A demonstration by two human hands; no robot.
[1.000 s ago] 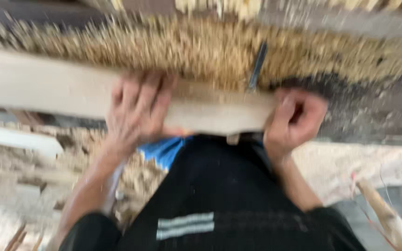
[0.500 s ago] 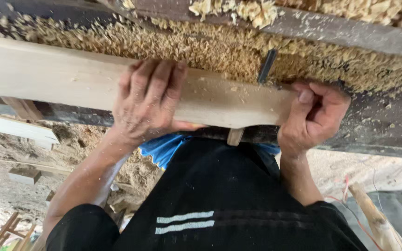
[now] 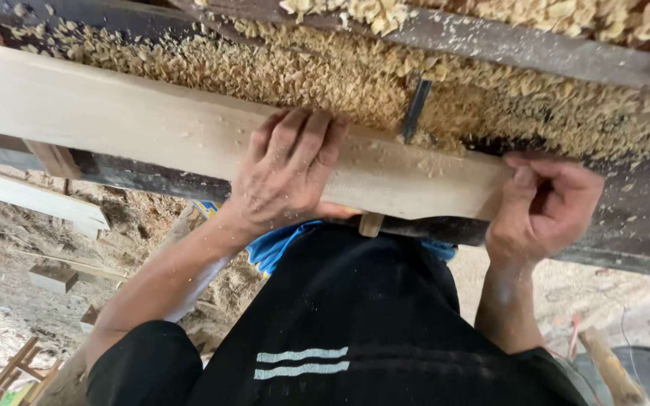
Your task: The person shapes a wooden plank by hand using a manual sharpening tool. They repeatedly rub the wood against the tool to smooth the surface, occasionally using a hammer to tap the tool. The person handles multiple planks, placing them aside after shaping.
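**Plank pinned flat, end in right fist**

Pale plank (image 3: 152, 124) lies on the shavings-covered bench (image 3: 445, 83), long axis roughly 10-to-4 o'clock. Left hand (image 3: 283, 173) lies flat on it mid-length, fingers spread toward 12, pressing, not wrapped. Right hand (image 3: 547, 203) is curled closed at the plank's 4 o'clock end. Dark metal blade (image 3: 417, 109) stands just beyond, at 12.
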